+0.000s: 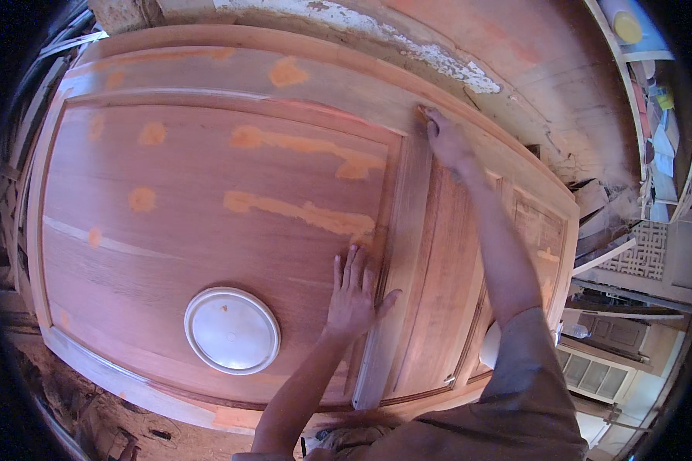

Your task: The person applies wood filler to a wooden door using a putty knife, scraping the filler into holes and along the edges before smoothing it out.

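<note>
A large reddish wooden door (pixel 169 292) lies flat in front of me, with orange filler patches (pixel 307 215) on its wide panel. My left hand (pixel 351 298) rests on that panel near its right-hand moulding, palm down and fingers spread. My right hand (pixel 447 142) is stretched to the far rail and closed, pressed on the wood. A small brownish edge shows at its fingertips; what it holds is mostly hidden under the fingers. A round white lid (pixel 231 330) lies on the panel, left of my left forearm, with a small orange smear on it.
A dusty wall with flaking white paint (pixel 454 65) runs along the door's far side. Shelves with assorted items (pixel 661 138) stand at the far right, above wood offcuts (pixel 592 203). Partly behind my right arm is a white container (pixel 490 346). More timber lines the left edge.
</note>
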The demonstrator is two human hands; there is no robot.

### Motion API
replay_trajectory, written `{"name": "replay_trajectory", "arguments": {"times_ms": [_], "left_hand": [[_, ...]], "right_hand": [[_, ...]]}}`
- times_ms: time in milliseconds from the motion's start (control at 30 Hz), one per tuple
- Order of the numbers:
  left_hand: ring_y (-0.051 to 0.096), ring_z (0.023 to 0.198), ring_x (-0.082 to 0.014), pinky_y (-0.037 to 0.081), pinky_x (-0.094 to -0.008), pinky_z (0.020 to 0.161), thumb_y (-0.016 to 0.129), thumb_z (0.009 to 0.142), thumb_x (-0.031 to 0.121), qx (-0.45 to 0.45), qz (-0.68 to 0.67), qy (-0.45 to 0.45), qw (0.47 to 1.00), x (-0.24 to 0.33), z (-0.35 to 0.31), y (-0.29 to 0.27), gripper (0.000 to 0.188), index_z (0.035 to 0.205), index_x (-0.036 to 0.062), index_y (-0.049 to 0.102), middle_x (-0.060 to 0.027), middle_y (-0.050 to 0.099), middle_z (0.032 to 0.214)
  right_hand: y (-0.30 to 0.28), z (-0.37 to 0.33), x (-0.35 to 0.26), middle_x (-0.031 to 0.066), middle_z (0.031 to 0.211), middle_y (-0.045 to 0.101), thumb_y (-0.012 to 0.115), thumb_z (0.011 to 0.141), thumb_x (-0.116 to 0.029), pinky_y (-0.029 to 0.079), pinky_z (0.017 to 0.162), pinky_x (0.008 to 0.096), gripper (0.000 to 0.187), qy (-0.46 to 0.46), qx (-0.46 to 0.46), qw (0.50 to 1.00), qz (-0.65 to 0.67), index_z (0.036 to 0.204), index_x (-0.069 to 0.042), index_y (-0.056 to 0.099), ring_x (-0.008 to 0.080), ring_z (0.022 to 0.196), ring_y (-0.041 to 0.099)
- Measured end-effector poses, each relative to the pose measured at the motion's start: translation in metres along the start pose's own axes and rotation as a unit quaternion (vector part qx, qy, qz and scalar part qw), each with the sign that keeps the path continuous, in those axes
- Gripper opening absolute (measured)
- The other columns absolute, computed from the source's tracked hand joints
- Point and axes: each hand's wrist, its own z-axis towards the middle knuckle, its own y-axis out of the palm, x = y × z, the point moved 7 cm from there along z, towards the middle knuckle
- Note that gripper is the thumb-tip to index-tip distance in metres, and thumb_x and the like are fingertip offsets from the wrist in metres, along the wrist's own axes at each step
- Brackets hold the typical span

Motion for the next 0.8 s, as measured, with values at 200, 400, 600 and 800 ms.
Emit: {"name": "replay_trajectory", "arguments": {"times_ms": [200,400,600,800], "left_hand": [[0.027,0.140,-0.0440,0.021,-0.0622,0.112,0.058,0.089,0.054,0.013,-0.003,-0.005,1.000,-0.002,0.000,-0.006,0.075,0.128,-0.0086,0.045,-0.0311,0.037,0.141],[0.027,0.140,-0.0438,0.021,-0.0626,0.112,0.056,0.089,0.055,0.004,0.006,0.008,1.000,0.002,0.001,0.002,0.077,0.129,-0.0087,0.045,-0.0313,0.038,0.139],[0.026,0.140,-0.0433,0.021,-0.0616,0.112,0.053,0.091,0.055,-0.003,0.015,0.001,1.000,0.000,0.001,-0.004,0.075,0.130,-0.0095,0.044,-0.0306,0.038,0.140],[0.025,0.141,-0.0432,0.021,-0.0618,0.112,0.052,0.092,0.054,0.009,0.017,0.004,1.000,-0.001,0.000,-0.003,0.074,0.130,-0.0100,0.044,-0.0300,0.037,0.141]], "right_hand": [[-0.008,-0.015,0.009,0.0191,0.103,0.069,0.046,0.098,-0.026,0.053,0.078,0.0400,0.038,-0.069,-0.144,0.987,-0.025,0.131,-0.010,0.055,0.0316,0.077,0.067],[-0.032,0.048,0.024,0.0150,0.088,0.067,0.046,0.097,-0.025,0.050,0.055,0.0385,0.039,0.029,-0.211,0.975,-0.058,0.131,-0.008,0.056,0.0226,0.057,0.060],[-0.018,0.033,0.014,0.0122,0.083,0.064,0.046,0.096,-0.022,0.047,0.049,0.0365,0.042,0.052,-0.263,0.962,-0.054,0.136,-0.010,0.053,0.0193,0.052,0.055],[-0.033,0.011,0.009,0.0118,0.093,0.065,0.044,0.098,-0.024,0.047,0.051,0.0359,0.045,-0.015,-0.307,0.948,-0.085,0.140,-0.013,0.049,0.0176,0.052,0.054]]}}
